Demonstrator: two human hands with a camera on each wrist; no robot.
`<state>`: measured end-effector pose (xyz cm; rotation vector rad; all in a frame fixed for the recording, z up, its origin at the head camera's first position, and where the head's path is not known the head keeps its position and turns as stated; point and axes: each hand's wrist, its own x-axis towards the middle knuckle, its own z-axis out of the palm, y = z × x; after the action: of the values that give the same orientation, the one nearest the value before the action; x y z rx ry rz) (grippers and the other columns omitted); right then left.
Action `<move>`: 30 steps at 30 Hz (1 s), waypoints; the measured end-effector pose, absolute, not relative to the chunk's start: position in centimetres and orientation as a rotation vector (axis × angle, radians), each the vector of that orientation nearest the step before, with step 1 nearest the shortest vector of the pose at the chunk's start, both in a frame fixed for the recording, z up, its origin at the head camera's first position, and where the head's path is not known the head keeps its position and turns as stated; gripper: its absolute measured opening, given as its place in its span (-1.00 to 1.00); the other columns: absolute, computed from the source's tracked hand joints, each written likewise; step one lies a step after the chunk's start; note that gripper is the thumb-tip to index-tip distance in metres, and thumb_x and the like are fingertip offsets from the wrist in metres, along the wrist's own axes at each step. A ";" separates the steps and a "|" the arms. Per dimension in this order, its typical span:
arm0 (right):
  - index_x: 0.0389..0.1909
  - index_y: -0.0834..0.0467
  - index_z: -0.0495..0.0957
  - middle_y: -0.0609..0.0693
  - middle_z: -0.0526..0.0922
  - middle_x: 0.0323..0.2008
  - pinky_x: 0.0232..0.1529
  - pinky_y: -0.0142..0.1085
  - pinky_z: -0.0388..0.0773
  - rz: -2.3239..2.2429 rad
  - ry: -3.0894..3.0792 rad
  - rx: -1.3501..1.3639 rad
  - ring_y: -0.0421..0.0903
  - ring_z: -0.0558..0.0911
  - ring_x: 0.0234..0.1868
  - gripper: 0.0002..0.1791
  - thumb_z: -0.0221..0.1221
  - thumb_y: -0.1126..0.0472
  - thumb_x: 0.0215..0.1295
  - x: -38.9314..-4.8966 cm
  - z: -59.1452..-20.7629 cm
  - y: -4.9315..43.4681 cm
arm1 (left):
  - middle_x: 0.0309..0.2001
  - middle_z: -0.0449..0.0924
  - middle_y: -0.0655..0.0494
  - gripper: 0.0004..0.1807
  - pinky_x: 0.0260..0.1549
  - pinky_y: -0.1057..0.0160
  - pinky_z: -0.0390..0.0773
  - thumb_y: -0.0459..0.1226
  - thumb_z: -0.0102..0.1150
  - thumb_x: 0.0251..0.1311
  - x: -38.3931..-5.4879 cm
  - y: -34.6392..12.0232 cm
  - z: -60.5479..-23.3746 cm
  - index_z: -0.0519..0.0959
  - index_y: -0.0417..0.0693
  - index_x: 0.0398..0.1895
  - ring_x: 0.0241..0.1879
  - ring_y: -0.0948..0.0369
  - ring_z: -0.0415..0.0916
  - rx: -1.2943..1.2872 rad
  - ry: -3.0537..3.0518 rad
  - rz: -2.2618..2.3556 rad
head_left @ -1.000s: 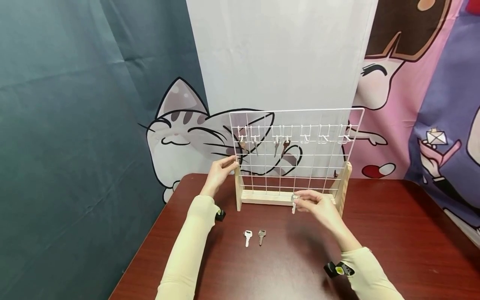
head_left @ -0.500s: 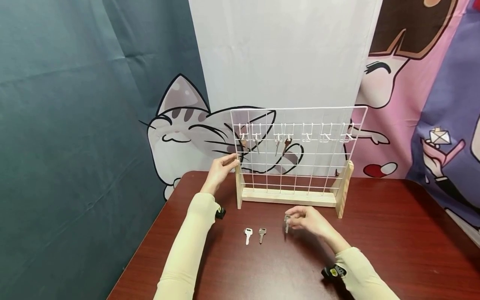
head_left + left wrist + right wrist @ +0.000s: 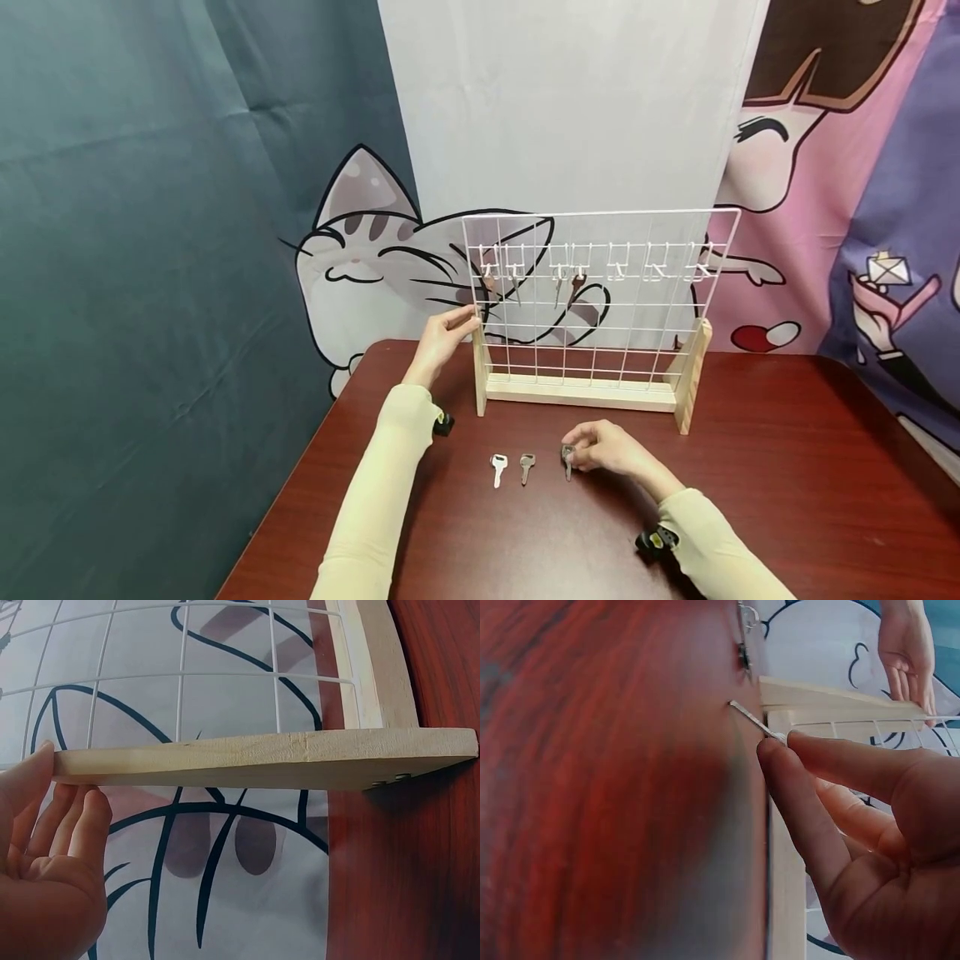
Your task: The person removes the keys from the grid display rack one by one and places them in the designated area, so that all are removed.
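Observation:
My right hand (image 3: 611,450) pinches a metal key (image 3: 568,463) by its head between thumb and fingertips, just above the table. In the right wrist view the key (image 3: 748,715) points away from the fingertips, its blade tip close to the table surface. My left hand (image 3: 441,337) holds the top of the left wooden upright (image 3: 247,759) of a white wire-grid rack (image 3: 558,329), thumb on one side and fingers on the other. Two more keys lie on the table left of my right hand: a bright silver key (image 3: 498,469) and a duller key (image 3: 527,467).
Several white hooks (image 3: 617,271) line the upper grid. Keys hang on the left ones, among them a brown key (image 3: 577,287); the hooks to the right carry none. The rack's wooden base (image 3: 577,392) stands on the reddish-brown table (image 3: 772,467). A printed curtain (image 3: 562,108) hangs behind.
My right hand has brought the key down from in front of the rack's base, toward me and slightly left, close to the table. The left hand keeps its hold on the upright.

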<state>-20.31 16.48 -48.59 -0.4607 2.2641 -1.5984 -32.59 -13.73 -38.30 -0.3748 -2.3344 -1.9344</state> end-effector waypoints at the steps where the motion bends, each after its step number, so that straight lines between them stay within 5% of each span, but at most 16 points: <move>1: -0.11 0.52 0.57 0.06 0.67 -0.42 -0.29 -0.23 0.74 -1.592 2.266 -0.458 -0.13 0.68 -0.40 -0.74 0.30 0.49 0.20 -20.2 -48.7 16.4 | 0.25 0.56 -0.12 -0.50 0.30 0.09 0.44 -0.26 0.29 0.35 -32.6 -13.7 -38.3 0.52 -0.20 0.32 0.30 0.05 0.45 -0.372 -2.330 -1.937; 16: -0.24 0.38 0.67 -0.03 0.66 -0.49 -0.43 -0.31 0.66 -1.384 2.494 -0.457 -0.18 0.62 -0.49 -0.85 0.30 0.49 0.13 -20.0 -48.9 15.6 | 0.25 0.51 -0.29 -0.53 0.28 0.05 0.45 -0.31 0.25 0.37 -32.3 -13.6 -38.1 0.51 -0.30 0.30 0.27 0.00 0.48 -0.415 -2.302 -1.951; 30: -0.29 0.27 0.67 -0.12 0.55 -0.58 -0.51 -0.37 0.49 -1.252 2.596 -0.464 -0.22 0.51 -0.57 -0.85 0.37 0.42 0.10 -19.7 -48.7 15.0 | 0.23 0.58 -0.11 -0.53 0.26 0.10 0.47 -0.26 0.30 0.34 -32.2 -13.4 -38.3 0.55 -0.17 0.30 0.26 0.05 0.50 -0.342 -2.312 -1.955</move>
<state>-19.69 15.01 -48.69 -0.4638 2.5964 -1.2519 -32.21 -13.42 -38.31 -0.3417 -2.3117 -1.9554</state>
